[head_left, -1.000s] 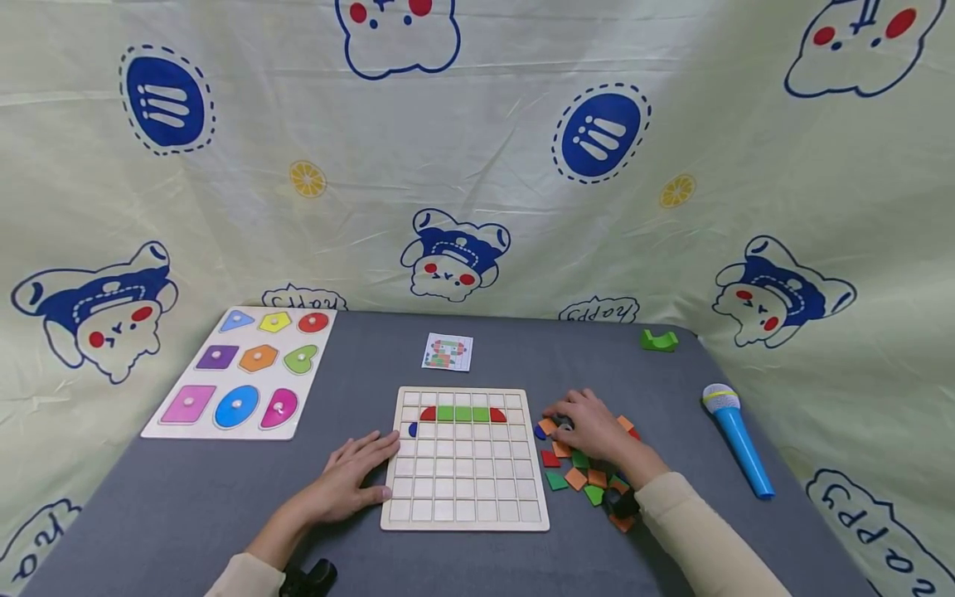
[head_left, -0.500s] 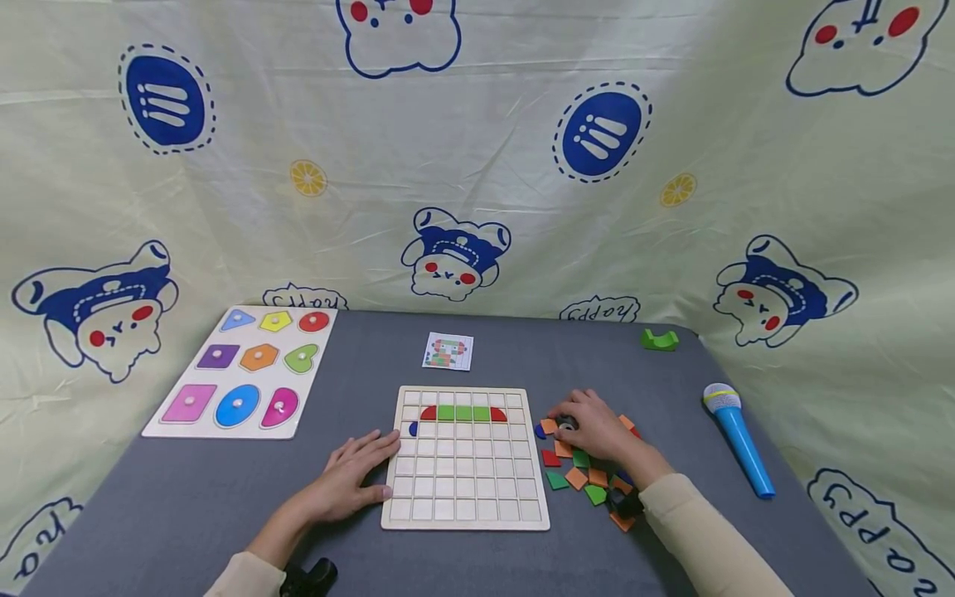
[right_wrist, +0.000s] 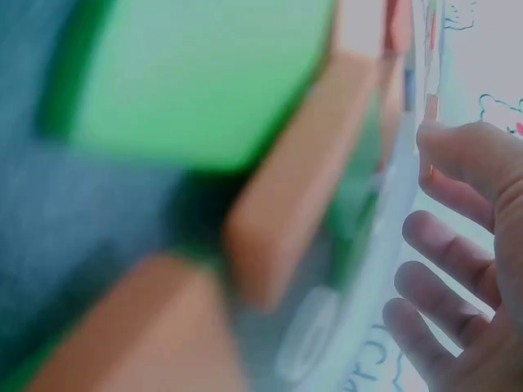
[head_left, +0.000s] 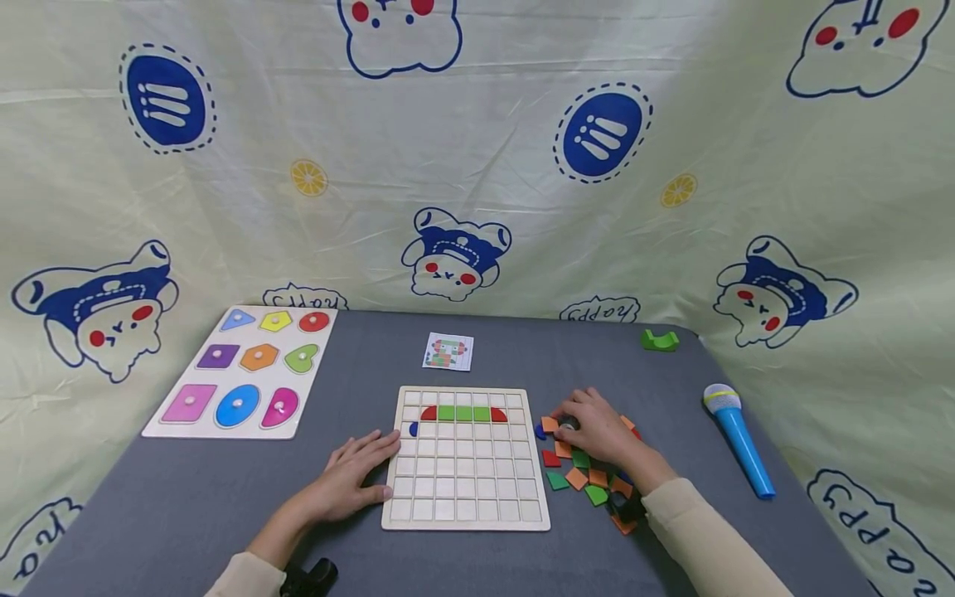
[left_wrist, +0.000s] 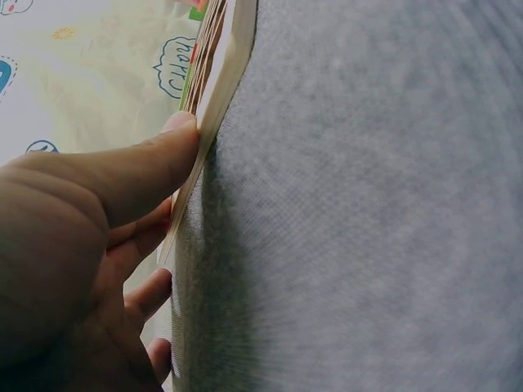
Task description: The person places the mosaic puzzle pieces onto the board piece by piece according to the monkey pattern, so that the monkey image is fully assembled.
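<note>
A pale grid board (head_left: 466,487) lies at the middle of the table, with a row of green squares (head_left: 464,414) between two red curved pieces (head_left: 428,414). Below the row's left end sits a blue curved piece (head_left: 414,429). My left hand (head_left: 351,477) rests against the board's left edge, fingers straight, its thumb (left_wrist: 155,167) touching the rim in the left wrist view. Over the loose tiles right of the board is my right hand (head_left: 597,427); in the right wrist view its thumb and index finger pinch a thin orange tile (right_wrist: 432,106).
Loose tiles, such as a red one (head_left: 550,458) and a green one (head_left: 556,481), lie by the right hand. A pattern card (head_left: 448,351) lies beyond the board. A shape puzzle (head_left: 179,381) is left; a toy microphone (head_left: 742,448) and green arch (head_left: 660,340) are right.
My right hand has shifted very slightly to the right among the loose tiles. The left hand and the pieces on the board have stayed in place.
</note>
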`<control>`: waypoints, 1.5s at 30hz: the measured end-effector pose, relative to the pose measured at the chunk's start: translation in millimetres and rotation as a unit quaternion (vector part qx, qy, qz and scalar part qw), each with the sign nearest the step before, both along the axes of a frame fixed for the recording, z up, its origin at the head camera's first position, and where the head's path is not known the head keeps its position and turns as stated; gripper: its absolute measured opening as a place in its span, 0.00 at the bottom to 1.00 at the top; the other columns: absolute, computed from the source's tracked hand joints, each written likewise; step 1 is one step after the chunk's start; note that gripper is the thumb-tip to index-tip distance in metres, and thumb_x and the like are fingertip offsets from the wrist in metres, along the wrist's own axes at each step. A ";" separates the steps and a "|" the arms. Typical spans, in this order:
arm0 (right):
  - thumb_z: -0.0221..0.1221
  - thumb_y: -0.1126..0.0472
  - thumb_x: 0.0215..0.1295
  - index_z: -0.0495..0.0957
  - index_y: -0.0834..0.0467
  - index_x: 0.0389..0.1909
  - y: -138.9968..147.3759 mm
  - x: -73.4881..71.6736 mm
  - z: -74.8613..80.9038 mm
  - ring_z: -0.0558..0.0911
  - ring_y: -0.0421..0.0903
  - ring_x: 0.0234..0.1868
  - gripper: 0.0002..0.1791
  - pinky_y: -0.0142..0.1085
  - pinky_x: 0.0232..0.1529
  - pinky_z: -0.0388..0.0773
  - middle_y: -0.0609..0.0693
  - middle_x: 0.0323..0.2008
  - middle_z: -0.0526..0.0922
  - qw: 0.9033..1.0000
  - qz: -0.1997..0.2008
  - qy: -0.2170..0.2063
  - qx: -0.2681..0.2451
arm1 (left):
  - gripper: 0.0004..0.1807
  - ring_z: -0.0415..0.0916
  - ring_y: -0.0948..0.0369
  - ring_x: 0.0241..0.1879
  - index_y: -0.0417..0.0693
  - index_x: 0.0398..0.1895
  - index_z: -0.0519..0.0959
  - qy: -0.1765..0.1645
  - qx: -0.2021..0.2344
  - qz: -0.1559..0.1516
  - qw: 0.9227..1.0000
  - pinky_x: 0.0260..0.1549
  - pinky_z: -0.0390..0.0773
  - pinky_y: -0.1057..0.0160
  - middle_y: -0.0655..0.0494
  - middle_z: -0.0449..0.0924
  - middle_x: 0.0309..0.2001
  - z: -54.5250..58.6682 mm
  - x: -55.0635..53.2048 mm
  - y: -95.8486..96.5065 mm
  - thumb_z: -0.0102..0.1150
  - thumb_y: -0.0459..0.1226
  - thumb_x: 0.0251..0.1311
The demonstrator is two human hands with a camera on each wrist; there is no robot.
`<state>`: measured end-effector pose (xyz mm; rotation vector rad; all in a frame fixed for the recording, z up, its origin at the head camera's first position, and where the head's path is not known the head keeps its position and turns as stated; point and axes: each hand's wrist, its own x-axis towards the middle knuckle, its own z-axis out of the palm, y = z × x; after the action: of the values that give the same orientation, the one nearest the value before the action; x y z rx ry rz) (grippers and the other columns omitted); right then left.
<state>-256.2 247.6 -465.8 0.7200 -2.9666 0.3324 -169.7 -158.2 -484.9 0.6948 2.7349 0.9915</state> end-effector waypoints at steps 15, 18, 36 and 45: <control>0.66 0.50 0.55 0.83 0.47 0.39 -59.5 22.9 13.7 0.68 0.42 0.40 0.11 0.38 0.39 0.70 0.46 0.37 0.77 0.998 0.047 0.049 -0.003 | 0.36 0.49 0.42 0.72 0.43 0.69 0.62 0.000 -0.003 0.005 1.000 0.64 0.42 0.32 0.49 0.59 0.72 -0.5 0.0 0.5 0.61 0.44 0.58; 0.66 0.51 0.55 0.84 0.47 0.38 -77.0 23.1 11.5 0.69 0.42 0.39 0.10 0.39 0.40 0.70 0.45 0.36 0.78 0.997 0.060 0.050 -0.013 | 0.36 0.49 0.42 0.72 0.43 0.69 0.62 -0.001 -0.002 0.006 1.000 0.64 0.41 0.32 0.49 0.58 0.72 -0.7 0.2 1.0 0.61 0.43 0.58; 0.62 0.47 0.58 0.84 0.46 0.39 -166.8 7.0 7.4 0.72 0.44 0.42 0.11 0.38 0.44 0.71 0.45 0.41 0.79 0.998 0.054 0.010 0.030 | 0.36 0.50 0.42 0.72 0.44 0.69 0.63 0.006 -0.004 0.006 1.000 0.64 0.42 0.31 0.49 0.59 0.72 -3.0 -0.5 0.3 0.61 0.44 0.58; 0.63 0.46 0.58 0.83 0.45 0.41 -181.6 3.3 2.7 0.70 0.43 0.42 0.13 0.37 0.44 0.70 0.44 0.41 0.79 0.997 0.047 0.008 0.056 | 0.36 0.50 0.42 0.72 0.44 0.69 0.63 0.007 -0.002 0.007 1.000 0.64 0.42 0.32 0.49 0.59 0.71 -1.6 0.8 1.1 0.61 0.43 0.57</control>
<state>-252.8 66.0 -463.1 0.8706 -2.9625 0.1659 -168.9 -157.1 -486.5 0.6862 2.7559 0.9871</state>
